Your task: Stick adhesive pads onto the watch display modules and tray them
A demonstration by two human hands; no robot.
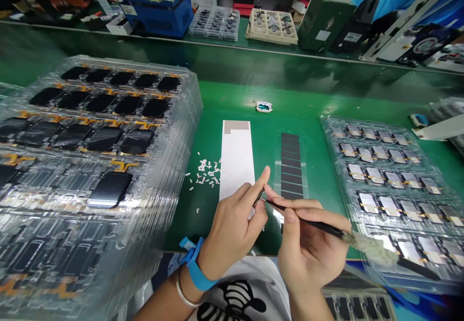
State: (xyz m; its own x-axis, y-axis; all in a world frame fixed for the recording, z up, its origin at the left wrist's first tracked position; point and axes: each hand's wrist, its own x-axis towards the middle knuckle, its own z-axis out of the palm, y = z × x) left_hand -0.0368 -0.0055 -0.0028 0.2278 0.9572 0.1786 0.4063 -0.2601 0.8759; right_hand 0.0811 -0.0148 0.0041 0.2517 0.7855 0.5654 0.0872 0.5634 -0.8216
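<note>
My left hand (pixel 239 217) pinches a small dark piece (pixel 258 198) between thumb and fingers; most of it is hidden. My right hand (pixel 313 243) is closed round slim black tweezers (pixel 322 225), whose rear part is wrapped in pale material. Their pointed tip meets the small piece at my left fingertips. Below my hands lies a white sheet (pixel 237 161) with a grey strip at its top, partly covered by my left hand. Just to the right is a clear sheet with a column of dark rectangular stickers (pixel 291 166).
Stacked clear trays (pixel 181 132) of black screens rise on the left. A clear tray of silvery parts (pixel 393 178) lies on the right. White scraps (pixel 207 172) are scattered beside the white sheet. A small white-framed part (pixel 264 107) lies farther back, below a shelf edge (pixel 217 45).
</note>
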